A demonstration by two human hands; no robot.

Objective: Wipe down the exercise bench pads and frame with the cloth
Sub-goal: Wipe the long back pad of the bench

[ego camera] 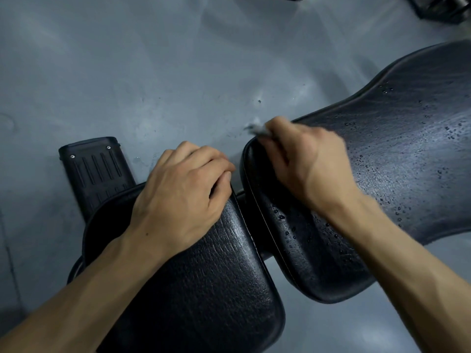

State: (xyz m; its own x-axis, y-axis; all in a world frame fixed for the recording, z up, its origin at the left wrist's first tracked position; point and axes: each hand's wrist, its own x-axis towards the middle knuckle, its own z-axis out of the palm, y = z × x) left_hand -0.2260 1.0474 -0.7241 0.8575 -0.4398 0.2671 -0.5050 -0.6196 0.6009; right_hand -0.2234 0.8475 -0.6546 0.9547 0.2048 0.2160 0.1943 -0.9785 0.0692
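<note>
The black bench has two pads: a seat pad point(204, 276) at lower centre and a long back pad point(395, 161) running to the upper right, dotted with water drops. My right hand point(303, 161) grips a small grey cloth point(257, 128) at the far corner of the back pad's near end; the cloth is blurred and mostly hidden under my fingers. My left hand point(183, 189) rests on the far end of the seat pad, its fingers curled over the pad's edge by the gap between the pads.
A black ribbed frame foot point(94, 169) sticks out from under the seat pad at the left. Grey floor point(153, 72) surrounds the bench. Dark equipment point(443, 8) sits at the top right corner.
</note>
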